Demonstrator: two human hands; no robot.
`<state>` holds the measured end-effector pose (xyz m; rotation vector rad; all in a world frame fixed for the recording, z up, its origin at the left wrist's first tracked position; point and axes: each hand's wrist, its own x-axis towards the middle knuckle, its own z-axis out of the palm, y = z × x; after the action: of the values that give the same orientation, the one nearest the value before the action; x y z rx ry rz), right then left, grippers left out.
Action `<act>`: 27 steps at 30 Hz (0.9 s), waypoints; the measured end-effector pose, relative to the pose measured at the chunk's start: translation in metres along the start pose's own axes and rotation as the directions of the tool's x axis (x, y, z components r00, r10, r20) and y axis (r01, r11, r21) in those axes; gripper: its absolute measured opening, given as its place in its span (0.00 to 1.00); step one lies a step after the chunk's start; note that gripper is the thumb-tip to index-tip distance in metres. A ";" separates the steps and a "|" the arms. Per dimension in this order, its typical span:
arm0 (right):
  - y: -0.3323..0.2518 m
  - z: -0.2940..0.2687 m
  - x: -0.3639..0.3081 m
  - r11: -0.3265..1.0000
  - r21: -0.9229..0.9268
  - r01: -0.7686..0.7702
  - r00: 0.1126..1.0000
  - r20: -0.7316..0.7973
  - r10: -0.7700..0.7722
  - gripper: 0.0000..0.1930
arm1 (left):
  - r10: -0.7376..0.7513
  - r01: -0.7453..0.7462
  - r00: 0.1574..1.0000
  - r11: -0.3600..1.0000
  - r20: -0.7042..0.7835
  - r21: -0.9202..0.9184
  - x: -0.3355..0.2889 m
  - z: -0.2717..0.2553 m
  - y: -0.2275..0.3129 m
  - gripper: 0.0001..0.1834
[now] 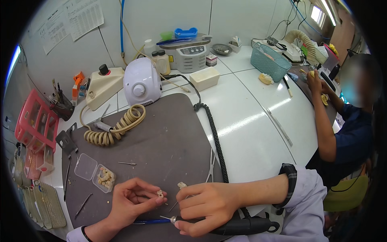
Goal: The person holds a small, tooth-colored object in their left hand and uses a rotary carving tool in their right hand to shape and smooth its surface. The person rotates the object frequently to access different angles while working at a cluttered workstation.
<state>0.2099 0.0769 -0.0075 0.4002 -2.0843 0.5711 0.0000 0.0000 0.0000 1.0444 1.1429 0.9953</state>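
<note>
My left hand [130,200] pinches a small cream-coloured tooth-like piece [160,194] between thumb and fingertips. My right hand [209,205] is closed over a black rotary handpiece [246,226], its thin bur pointing left toward my left hand. A second cream piece [182,185] lies just past the right fingertips. From under those fingers a thin metal shaft sticks out; the rest of it is hidden. Below both hands, a blue pen-like tool [150,222] lies partly behind the handpiece. Left of my left hand, an open clear box [96,182] holds several cream pieces.
Small metal tools lie on the grey mat [161,133]. Behind are a coiled beige cord [102,138], a white control unit [141,82] and a white tub [204,78]. A black coiled cable [217,145] runs down the right side. Another person [342,129] works at far right.
</note>
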 end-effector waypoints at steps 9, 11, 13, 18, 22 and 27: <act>-0.002 -0.001 -0.008 0.999 -0.044 -0.029 0.997 0.070 0.032 0.11 | -0.004 0.004 1.000 1.000 0.001 -0.002 0.000 0.001 0.001 0.10; -0.003 0.000 -0.008 0.998 -0.046 -0.033 0.997 0.067 0.036 0.11 | -0.006 0.006 1.000 1.000 0.002 -0.002 0.000 0.001 0.000 0.10; -0.002 -0.001 -0.007 0.998 -0.048 -0.032 0.997 0.070 0.035 0.11 | -0.008 0.008 1.000 1.000 0.002 -0.007 0.000 0.001 0.000 0.10; -0.002 -0.002 -0.007 0.998 -0.046 -0.031 0.996 0.082 0.035 0.12 | -0.008 0.008 1.000 1.000 0.004 0.002 0.000 0.001 0.001 0.10; -0.002 -0.002 -0.007 0.999 -0.036 -0.033 0.996 0.082 0.036 0.12 | -0.005 0.005 1.000 1.000 0.009 -0.006 0.000 0.001 0.001 0.10; -0.002 -0.003 -0.006 0.998 -0.041 -0.038 0.996 0.085 0.041 0.11 | 0.008 -0.008 1.000 1.000 0.026 0.007 0.000 0.001 0.000 0.10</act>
<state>0.2164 0.0767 -0.0111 0.3677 -2.1864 0.5441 0.0011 -0.0001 -0.0001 1.0656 1.1224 0.9822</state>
